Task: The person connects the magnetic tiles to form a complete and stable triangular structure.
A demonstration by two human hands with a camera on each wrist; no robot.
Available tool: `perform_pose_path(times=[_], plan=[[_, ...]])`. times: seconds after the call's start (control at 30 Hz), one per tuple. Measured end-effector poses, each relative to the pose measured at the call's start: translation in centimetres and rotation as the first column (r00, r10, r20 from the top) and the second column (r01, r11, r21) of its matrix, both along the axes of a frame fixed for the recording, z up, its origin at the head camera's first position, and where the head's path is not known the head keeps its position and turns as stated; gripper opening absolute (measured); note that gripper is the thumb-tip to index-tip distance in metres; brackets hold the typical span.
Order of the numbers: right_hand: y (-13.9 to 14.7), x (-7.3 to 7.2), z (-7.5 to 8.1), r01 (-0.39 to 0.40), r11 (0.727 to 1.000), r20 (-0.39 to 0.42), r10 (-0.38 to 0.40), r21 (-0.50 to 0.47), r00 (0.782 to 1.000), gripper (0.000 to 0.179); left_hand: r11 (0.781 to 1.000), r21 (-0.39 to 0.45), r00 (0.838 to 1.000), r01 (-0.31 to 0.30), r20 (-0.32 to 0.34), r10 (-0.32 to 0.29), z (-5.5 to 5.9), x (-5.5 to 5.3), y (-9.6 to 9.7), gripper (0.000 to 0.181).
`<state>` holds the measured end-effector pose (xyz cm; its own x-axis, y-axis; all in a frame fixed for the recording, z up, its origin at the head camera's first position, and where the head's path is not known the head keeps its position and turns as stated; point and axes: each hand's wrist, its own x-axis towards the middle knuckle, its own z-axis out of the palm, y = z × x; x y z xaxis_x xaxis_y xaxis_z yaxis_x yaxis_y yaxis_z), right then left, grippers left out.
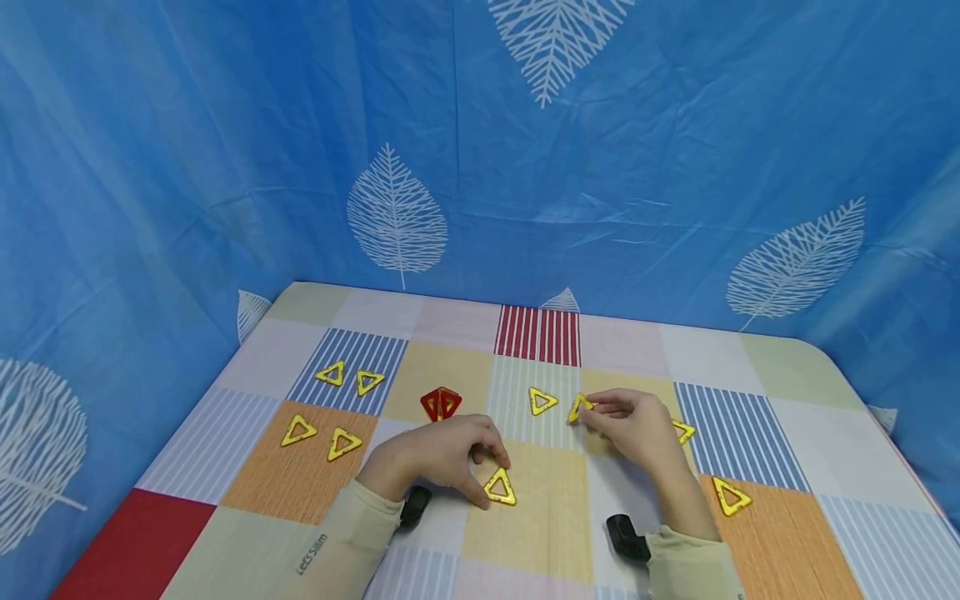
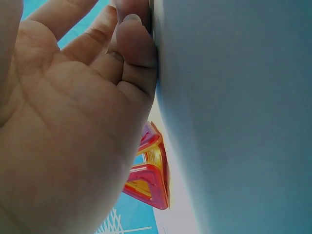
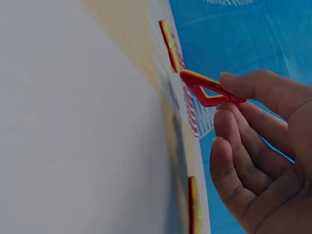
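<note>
My left hand rests low over the cloth, its thumb and index finger at two corners of a flat yellow triangular magnetic tile. In the left wrist view, the palm hides that tile. My right hand pinches another triangular magnetic tile between thumb and fingers, tilted up off the cloth. Just left of it lies a loose yellow tile. Behind the left hand stands a red joined tile shape, also partly visible in the left wrist view.
Several yellow triangular tiles lie at the left of the patchwork cloth. One tile is partly hidden by the right hand, and another lies farther right. A blue leaf-patterned curtain borders the table.
</note>
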<state>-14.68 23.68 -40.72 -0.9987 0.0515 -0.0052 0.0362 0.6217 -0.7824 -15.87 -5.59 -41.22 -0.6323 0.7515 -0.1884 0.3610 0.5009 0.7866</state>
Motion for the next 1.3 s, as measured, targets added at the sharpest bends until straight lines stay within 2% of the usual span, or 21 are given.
perform_pose_path(times=[0.13,0.4,0.9,1.3], plan=[[0.1,0.2,0.6,-0.016,0.999,0.005,0.016,0.035,1.0,0.024,1.0,-0.003,1.0,-0.001,0.001,0.001,0.0,0.0,0.0,0.036],[0.0,0.5,1.0,-0.099,0.991,0.043,0.095,0.093,0.995,0.02,1.0,-0.006,1.0,-0.002,-0.005,0.002,-0.1,0.0,0.1,0.035],[-1.1,0.4,0.2,-0.199,0.978,0.017,0.198,0.057,0.98,0.022,1.0,-0.011,1.0,-0.002,-0.011,0.002,0.0,0.0,0.0,0.035],[-1.7,0.4,0.0,-0.26,0.964,0.035,0.259,0.061,0.965,0.026,1.0,-0.014,1.0,0.004,-0.019,-0.004,0.0,-0.1,0.0,0.035]])
